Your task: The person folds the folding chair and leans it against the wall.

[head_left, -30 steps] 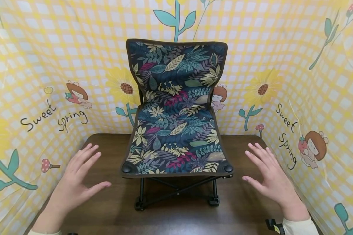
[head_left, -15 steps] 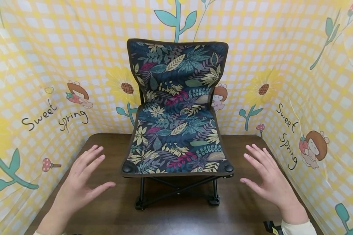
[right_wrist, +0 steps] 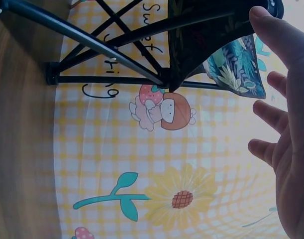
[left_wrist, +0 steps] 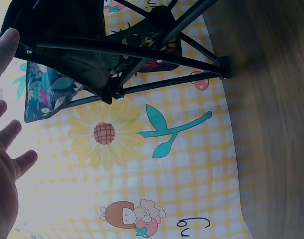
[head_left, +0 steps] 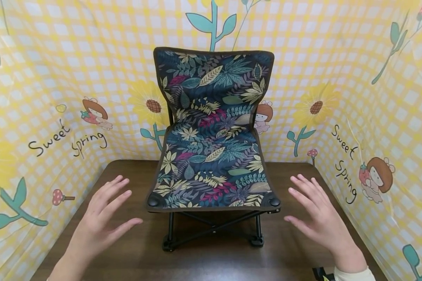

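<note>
While both palms are turned inward toward each other, the left hand (head_left: 98, 220) is held flat with its fingers straight and spread, just to the left of the folding chair (head_left: 212, 132) and clear of it. Nothing is gripped by it. The right hand (head_left: 320, 218) is held the same way just to the right of the chair, its fingers (right_wrist: 271, 112) extended and parted, with a gap left between thumb and seat corner. The chair itself is found between the two hands, upright and unfolded, its leaf-printed seat and backrest facing the person and its black crossed legs (head_left: 211, 230) planted on the dark wooden table (head_left: 133, 257). Behind the chair and to both sides of it, a yellow checked backdrop (head_left: 372, 58) printed with sunflowers, cartoon figures and script lettering is seen enclosing the table.
</note>
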